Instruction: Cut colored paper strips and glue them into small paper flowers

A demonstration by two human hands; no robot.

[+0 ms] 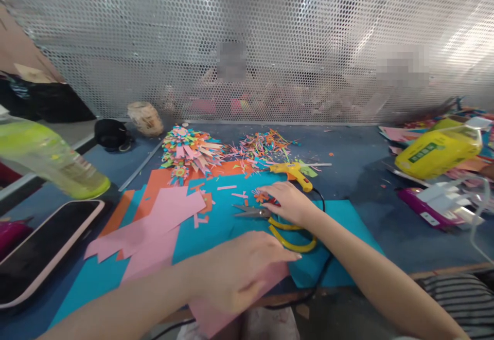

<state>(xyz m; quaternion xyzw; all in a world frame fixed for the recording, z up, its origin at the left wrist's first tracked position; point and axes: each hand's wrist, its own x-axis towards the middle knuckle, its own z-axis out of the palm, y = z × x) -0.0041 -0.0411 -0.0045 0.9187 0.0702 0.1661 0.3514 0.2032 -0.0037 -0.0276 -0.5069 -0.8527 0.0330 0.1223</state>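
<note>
My left hand (pixel 247 265) is closed on a sheet of pink paper (pixel 216 317), which hangs over the table's front edge. Its forefinger stretches to the right, near the scissors' handle. With fingers curled, my right hand (pixel 291 203) has a small orange paper flower (pixel 261 195) at its fingertips and thumb. Beneath that hand lie scissors (pixel 252 212) with yellow handles, blades parted and pointing left. Under them are blue paper sheets (pixel 227 227). Small pink and orange strips (pixel 200 220) lie scattered left of the blades. More pink paper (pixel 165 211) overlaps orange sheets further left.
A yellow glue gun (pixel 295 173) lies behind my right hand, its black cord running forward. Colourful paper decorations (pixel 189 152) stand at the back. A phone (pixel 50 247) and green bottle (pixel 54 160) are left; a yellow pack (pixel 438 150) and white charger (pixel 443 201) are right.
</note>
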